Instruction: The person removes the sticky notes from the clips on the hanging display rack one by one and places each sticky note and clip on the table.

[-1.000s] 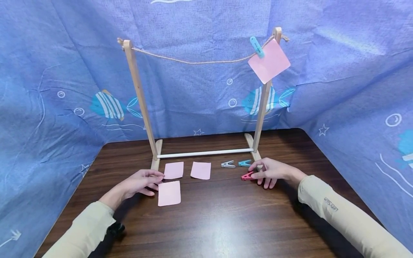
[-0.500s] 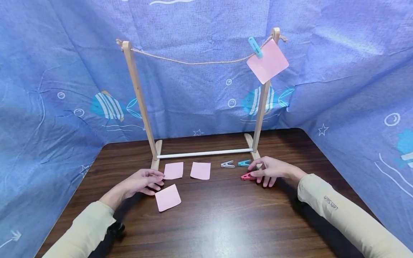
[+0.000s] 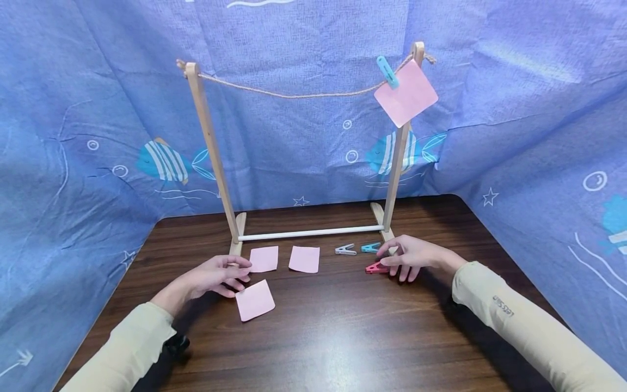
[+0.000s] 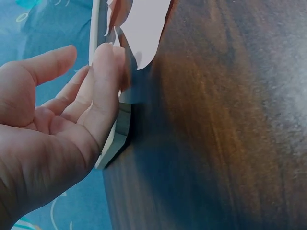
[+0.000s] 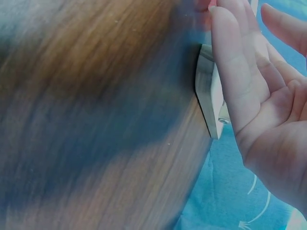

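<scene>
My left hand [image 3: 219, 276], fingers loosely extended and thumb apart, is beside two pink paper squares on the table. Its fingertips reach the left edge of the back-left square [image 3: 264, 259] and the upper corner of the tilted front square [image 3: 256, 301]. Nothing shows gripped in the left wrist view, where a pink sheet [image 4: 146, 26] lies beyond the fingers. Across the table, my right hand [image 3: 409, 258] rests with its fingertips at the right end of a red clothespin [image 3: 375, 268]. In the right wrist view its fingers are nearly straight, thumb held away.
A wooden stand [image 3: 210, 141] carries a sagging twine line [image 3: 294, 97]. From its right end hangs a pink square [image 3: 407, 93] under a blue clothespin [image 3: 388, 72]. Before the white crossbar [image 3: 311, 233] lie another pink square [image 3: 305, 259], a grey clothespin [image 3: 345, 249] and a blue one [image 3: 370, 247].
The front pink square has turned and slid slightly toward me, away from the back-left square. My left hand has shifted only a little; the right hand stays by the red clothespin.
</scene>
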The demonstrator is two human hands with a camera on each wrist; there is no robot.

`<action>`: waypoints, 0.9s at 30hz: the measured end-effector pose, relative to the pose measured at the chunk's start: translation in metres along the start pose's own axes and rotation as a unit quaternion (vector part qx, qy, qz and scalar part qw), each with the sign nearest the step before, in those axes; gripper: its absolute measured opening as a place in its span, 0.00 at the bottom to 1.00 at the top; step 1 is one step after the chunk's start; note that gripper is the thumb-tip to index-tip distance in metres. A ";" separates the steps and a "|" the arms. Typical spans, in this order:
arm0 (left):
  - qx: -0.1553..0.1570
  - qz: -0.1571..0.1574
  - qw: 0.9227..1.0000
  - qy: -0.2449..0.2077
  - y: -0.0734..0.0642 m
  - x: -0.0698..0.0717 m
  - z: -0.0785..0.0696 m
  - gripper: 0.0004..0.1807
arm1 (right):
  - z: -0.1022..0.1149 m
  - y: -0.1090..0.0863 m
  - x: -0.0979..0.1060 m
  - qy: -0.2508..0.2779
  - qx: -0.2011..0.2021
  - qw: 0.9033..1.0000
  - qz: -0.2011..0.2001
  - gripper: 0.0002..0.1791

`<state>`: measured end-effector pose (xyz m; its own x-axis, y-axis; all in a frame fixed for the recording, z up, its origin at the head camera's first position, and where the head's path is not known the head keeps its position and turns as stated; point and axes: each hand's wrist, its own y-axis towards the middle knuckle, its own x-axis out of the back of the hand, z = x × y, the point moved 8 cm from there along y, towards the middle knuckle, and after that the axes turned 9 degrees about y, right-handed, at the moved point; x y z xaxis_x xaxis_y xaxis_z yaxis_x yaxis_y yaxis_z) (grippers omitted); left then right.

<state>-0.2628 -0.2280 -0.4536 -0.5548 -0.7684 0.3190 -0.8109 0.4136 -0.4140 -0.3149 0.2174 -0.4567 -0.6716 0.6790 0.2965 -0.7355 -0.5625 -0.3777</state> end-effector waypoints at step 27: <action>0.027 0.048 0.997 0.058 0.012 -0.005 -0.061 0.32 | 0.060 -0.004 0.023 -0.041 -0.021 0.998 0.031 0.23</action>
<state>-0.2809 -0.1897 -0.4076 -0.6490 -0.6644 0.3708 -0.7440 0.4522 -0.4919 -0.3325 0.2065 -0.3955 -0.7215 0.6017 0.3426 -0.6897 -0.5804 -0.4330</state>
